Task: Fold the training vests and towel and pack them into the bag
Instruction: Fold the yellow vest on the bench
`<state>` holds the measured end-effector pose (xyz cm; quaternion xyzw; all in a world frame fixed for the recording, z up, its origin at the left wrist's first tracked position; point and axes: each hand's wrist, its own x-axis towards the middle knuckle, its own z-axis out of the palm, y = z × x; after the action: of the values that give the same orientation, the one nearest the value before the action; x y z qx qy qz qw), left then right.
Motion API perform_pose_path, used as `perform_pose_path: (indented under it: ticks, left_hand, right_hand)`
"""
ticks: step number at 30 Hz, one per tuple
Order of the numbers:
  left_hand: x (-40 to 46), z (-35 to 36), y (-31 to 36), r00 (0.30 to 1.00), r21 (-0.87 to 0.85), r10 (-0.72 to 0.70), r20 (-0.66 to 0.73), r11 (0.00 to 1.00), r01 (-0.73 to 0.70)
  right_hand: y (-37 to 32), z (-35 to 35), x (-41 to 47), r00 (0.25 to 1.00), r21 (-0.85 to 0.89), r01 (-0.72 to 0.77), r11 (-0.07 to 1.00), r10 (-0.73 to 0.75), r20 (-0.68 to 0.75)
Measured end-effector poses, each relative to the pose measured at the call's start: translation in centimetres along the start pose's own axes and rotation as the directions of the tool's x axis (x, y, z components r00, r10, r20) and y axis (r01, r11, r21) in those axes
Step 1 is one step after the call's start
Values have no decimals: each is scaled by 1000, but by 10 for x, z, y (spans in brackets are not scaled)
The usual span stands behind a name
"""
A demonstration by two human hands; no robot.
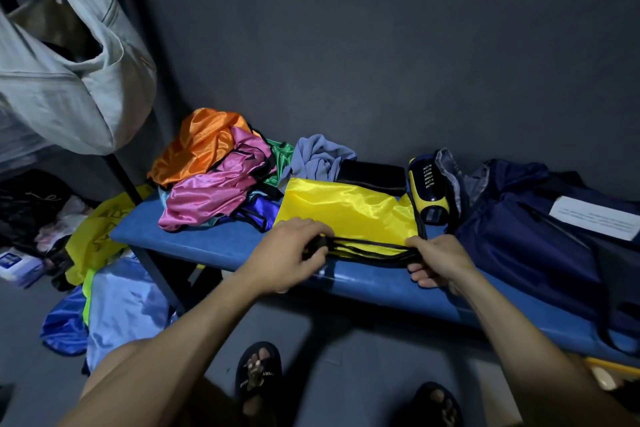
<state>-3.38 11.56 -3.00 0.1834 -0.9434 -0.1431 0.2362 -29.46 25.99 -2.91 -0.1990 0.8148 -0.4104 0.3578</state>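
Observation:
A yellow training vest (pixel 349 211) with black trim lies folded flat on the blue bench (pixel 381 288). My left hand (pixel 287 253) grips its near black-trimmed edge at the left end. My right hand (pixel 436 260) pinches the same edge at the right end. Behind lies a heap of loose vests: orange (pixel 197 146), pink (pixel 214 187), green (pixel 280 156) and dark blue (pixel 259 210). A crumpled grey-blue towel (pixel 318 156) sits behind the yellow vest. The navy bag (pixel 540 229) lies open on the bench to the right.
A yellow-and-black bottle (pixel 427 187) lies between the yellow vest and the bag. A white paper (pixel 595 217) rests on the bag. More vests (pixel 114 305) hang off the bench's left end towards the floor. A grey bag (pixel 69 73) hangs at upper left. My sandalled feet (pixel 258 371) stand below.

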Motion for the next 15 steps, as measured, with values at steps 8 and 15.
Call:
perform_pose_path:
  ticks: [8,15]
  left_hand:
    - [-10,-20,-40,972,42,-164,170,986,159]
    - [-1,-21,-36,920,445,-269,287,887,120]
  right_hand:
    - [-3,-10,-6,990,-227,-10,974,42,137]
    - [-11,-13,-28,907,-473,-41,880,231,351]
